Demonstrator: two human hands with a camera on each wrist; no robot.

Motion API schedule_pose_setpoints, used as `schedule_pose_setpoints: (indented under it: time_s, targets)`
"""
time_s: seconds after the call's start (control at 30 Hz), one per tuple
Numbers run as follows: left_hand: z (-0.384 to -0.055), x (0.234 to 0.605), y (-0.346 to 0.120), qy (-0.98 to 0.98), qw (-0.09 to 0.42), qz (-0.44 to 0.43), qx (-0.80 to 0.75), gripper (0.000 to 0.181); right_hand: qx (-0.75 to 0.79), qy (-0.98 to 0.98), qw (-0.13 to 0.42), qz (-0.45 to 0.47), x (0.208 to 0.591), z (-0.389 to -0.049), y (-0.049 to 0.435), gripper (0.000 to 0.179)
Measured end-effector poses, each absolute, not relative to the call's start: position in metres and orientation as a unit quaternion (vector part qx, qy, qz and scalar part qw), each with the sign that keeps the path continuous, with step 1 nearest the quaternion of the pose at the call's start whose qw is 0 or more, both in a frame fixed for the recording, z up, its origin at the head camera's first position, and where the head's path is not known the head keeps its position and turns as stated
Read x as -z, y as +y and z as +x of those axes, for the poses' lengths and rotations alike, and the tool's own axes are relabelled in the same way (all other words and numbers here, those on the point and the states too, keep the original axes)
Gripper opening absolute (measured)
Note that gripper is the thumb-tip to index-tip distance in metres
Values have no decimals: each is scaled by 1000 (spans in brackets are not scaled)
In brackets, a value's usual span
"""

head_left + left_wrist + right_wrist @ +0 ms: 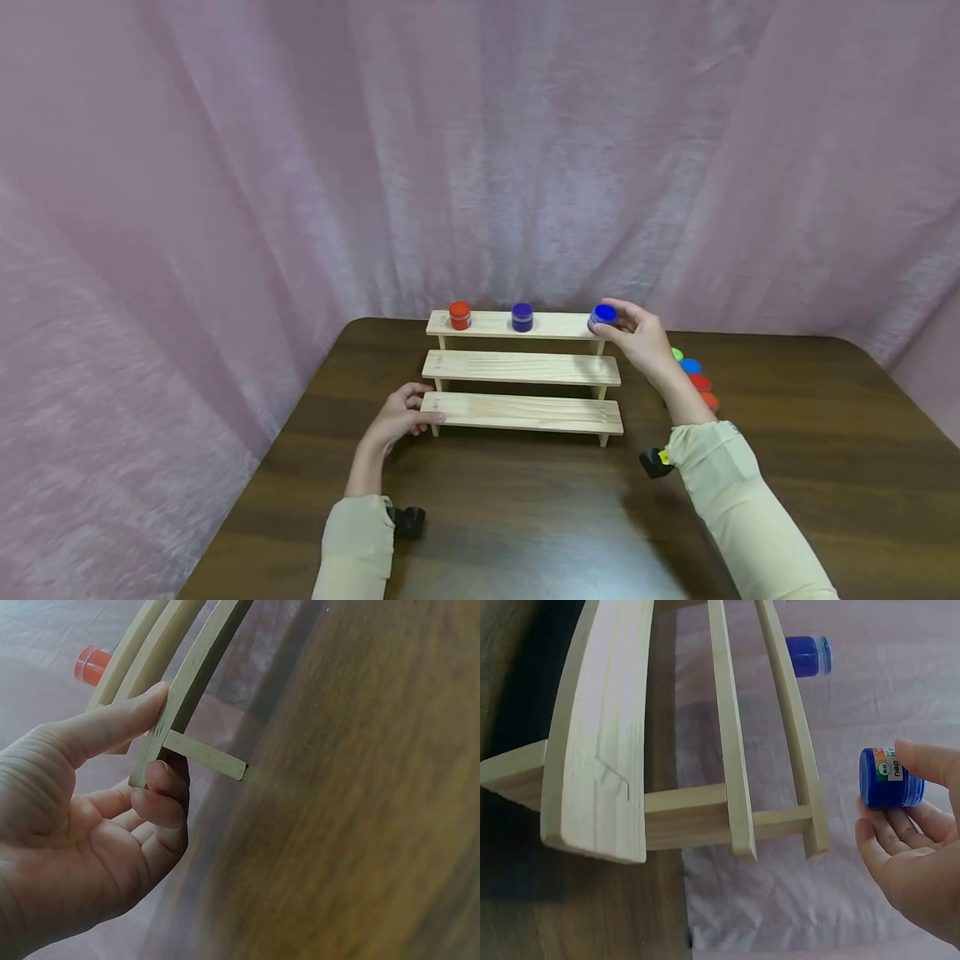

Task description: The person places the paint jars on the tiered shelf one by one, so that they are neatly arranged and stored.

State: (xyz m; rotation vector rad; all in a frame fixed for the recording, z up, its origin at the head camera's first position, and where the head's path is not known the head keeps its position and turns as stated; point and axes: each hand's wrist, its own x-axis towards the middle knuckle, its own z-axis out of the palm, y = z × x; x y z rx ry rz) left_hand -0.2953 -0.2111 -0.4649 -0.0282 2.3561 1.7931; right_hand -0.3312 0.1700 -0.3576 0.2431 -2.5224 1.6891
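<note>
A three-tier wooden stand (521, 367) is set on the table. My left hand (397, 419) grips the left end of its lowest shelf (184, 690), thumb on top and fingers curled beneath. My right hand (641, 337) holds a small blue paint jar (889, 778) between thumb and fingers, its label showing. In the head view that jar overlaps the right end of the top shelf (555, 325); the right wrist view has a gap between jar and shelf edge. A red paint jar (460, 317) and a purple paint jar (522, 317) stand on the top shelf.
Several more lids, among them green (677, 354), blue (691, 366) and red (701, 382), show in a row right of the stand, partly behind my right forearm. A pink curtain (480, 167) hangs behind the brown table (510, 517).
</note>
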Motion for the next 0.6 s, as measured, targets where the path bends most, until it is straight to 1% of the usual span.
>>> schedule_pose_setpoints:
  time_s: [0.4,0.6]
  targets:
    - [-303,466,-201,793,90,-3,-602,60,-560,-823,25,87,363,-342,167,60]
    - [-308,464,-199,796,91,-6,-598,60,-558,-824,30,95,363,-345,163,59]
